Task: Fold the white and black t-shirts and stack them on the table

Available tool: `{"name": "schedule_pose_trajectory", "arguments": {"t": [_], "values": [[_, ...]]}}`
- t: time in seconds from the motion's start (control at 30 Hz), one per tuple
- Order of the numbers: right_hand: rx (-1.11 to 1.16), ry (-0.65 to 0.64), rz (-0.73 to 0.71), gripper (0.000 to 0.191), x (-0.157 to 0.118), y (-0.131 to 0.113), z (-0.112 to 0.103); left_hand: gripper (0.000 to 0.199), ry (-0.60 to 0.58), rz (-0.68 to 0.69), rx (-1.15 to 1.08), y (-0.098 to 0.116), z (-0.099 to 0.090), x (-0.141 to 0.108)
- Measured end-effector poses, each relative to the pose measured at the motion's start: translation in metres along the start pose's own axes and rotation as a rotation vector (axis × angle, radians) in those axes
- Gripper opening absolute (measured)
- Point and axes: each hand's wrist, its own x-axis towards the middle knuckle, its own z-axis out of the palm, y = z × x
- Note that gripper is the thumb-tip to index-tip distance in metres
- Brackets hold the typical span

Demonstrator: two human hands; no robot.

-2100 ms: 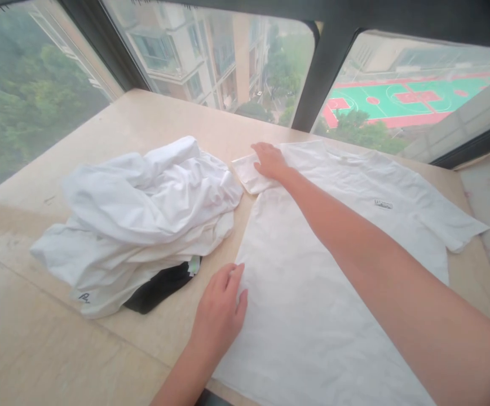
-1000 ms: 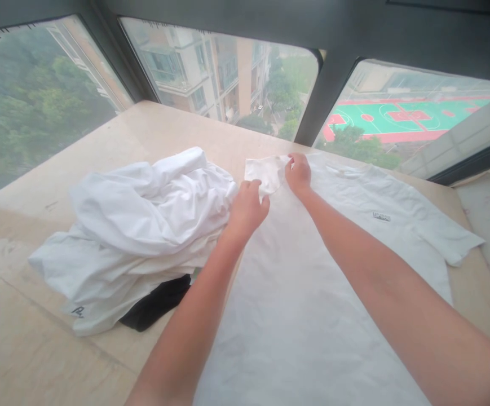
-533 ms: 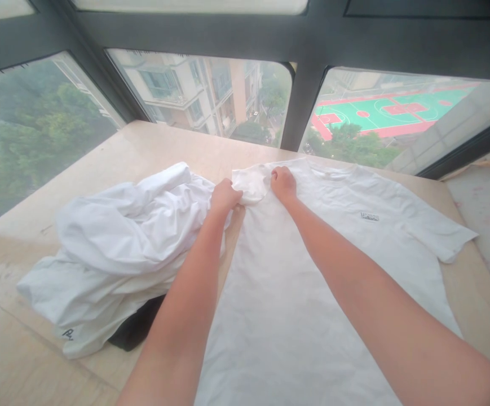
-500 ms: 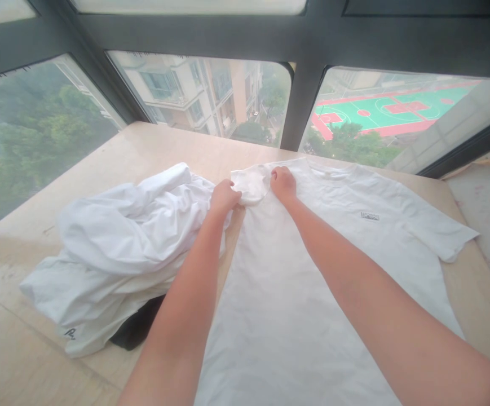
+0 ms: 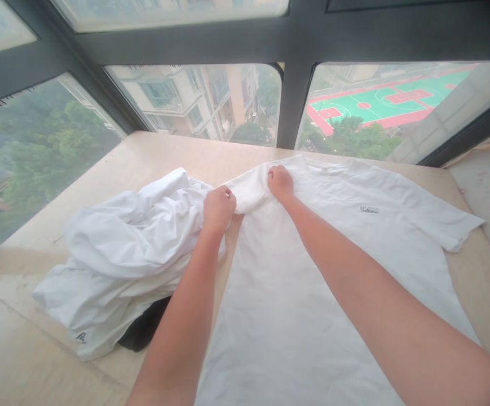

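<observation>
A white T-shirt (image 5: 304,293) lies spread out with its collar toward the window and a small dark print on the chest. My left hand (image 5: 220,210) is closed on the end of its left-side sleeve, which stretches between my two hands. Near the shoulder seam of that sleeve, my right hand (image 5: 281,182) is closed on the cloth, fingers curled under. The other sleeve (image 5: 451,223) lies flat on the right. Part of the shirt is hidden beneath my right forearm.
Left of the T-shirt sits a heap of crumpled white clothes (image 5: 130,237), with a black piece (image 5: 147,327) sticking out underneath. Everything rests on a beige stone sill (image 5: 8,316). Dark window frames (image 5: 295,96) border the far side, and a pale wall stands at the right.
My left hand has moved left and slightly toward me, drawing the sleeve out straighter and flatter. My right hand stays near the shoulder. The view has tilted slightly.
</observation>
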Motion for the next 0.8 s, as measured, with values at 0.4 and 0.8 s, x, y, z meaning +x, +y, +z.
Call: {"name": "schedule_pose_trajectory", "arguments": {"t": [0.4, 0.8], "values": [[-0.047, -0.042, -0.002, 0.032, 0.004, 0.009, 0.003, 0.022, -0.184, 0.018, 0.094, -0.035, -0.017, -0.201], [-0.339, -0.554, -0.339, 0.038, 0.076, -0.040, -0.002, 0.024, -0.539, -0.316, -0.047, -0.096, -0.041, -0.344]]}}
